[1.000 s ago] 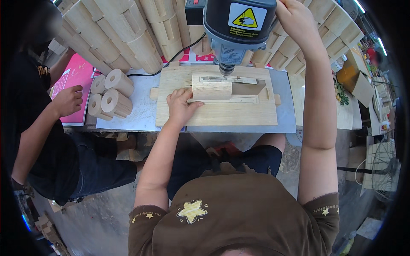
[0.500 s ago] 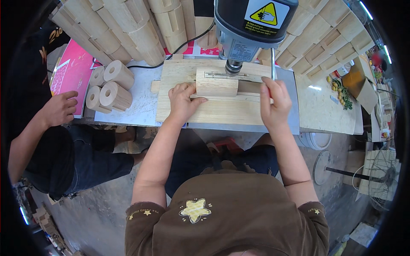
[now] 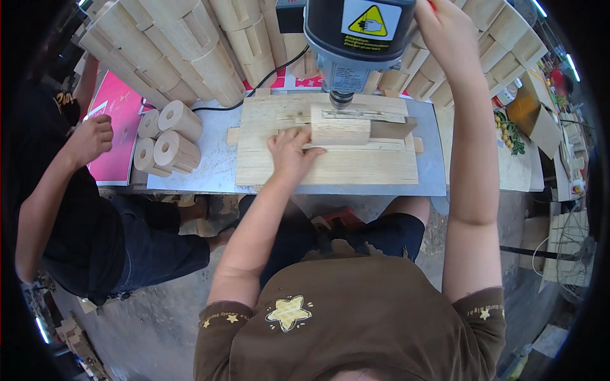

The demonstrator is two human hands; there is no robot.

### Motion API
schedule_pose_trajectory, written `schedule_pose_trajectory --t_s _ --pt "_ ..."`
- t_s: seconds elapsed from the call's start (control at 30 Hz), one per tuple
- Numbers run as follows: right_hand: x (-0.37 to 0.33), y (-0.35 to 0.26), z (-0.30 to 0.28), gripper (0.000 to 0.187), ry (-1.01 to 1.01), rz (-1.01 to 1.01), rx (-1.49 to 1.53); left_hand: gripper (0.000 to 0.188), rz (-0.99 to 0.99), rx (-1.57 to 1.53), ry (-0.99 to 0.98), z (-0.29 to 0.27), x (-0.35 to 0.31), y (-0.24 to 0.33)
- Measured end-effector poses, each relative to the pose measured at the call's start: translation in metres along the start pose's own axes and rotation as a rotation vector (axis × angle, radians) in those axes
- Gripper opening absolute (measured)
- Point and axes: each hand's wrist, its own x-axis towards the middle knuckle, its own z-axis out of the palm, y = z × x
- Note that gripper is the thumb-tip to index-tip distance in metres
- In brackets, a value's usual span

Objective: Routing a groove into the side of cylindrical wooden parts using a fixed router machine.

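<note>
My left hand (image 3: pixel 292 152) presses on the left end of a pale wooden block (image 3: pixel 340 130), thumb along its near side and fingers curled at its end. The block lies on a flat wooden board (image 3: pixel 286 174) under the drill press (image 3: pixel 356 38). Its chuck (image 3: pixel 340 99) hangs above the block's far part, where a narrow slotted strip shows. At the upper right, my right hand (image 3: pixel 447 35) is raised beside the drill head, closed round its lever, most of which is hidden. A grey-brown flat strip (image 3: pixel 391 130) extends from the block's right end.
Several wooden cylinders with centre holes (image 3: pixel 181 120) stand left of the board. Stacked carved wooden pieces (image 3: pixel 181 38) line the back. A black cable (image 3: pixel 254 87) crosses behind the board. At the left, another person's hand (image 3: pixel 95 138) hovers near the pink sheet (image 3: pixel 117 108).
My right hand has swung up from beside the board to the drill head. The chuck has risen slightly. My left hand and the block have shifted a little right along the board.
</note>
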Motion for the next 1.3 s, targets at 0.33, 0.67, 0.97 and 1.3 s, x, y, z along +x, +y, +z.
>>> schedule_pose_trajectory --t_s 0.33,0.67,0.97,1.3 --pt "-0.026 -0.008 -0.027 0.015 -0.183 -0.016 0.089 0.037 -0.002 -0.021 -0.025 0.003 0.001 0.004" --pt "-0.153 0.007 0.018 0.011 0.047 -0.040 0.388 0.053 -0.044 -0.009 -0.107 -0.003 0.002 0.006" --pt "-0.169 0.030 0.042 0.020 0.090 -0.198 0.353 0.036 -0.044 -0.013 -0.072 -0.001 0.001 0.004" --pt "0.010 0.026 0.023 0.031 -0.039 0.104 0.100 0.053 -0.160 -0.053 -0.201 -0.006 0.008 0.010"
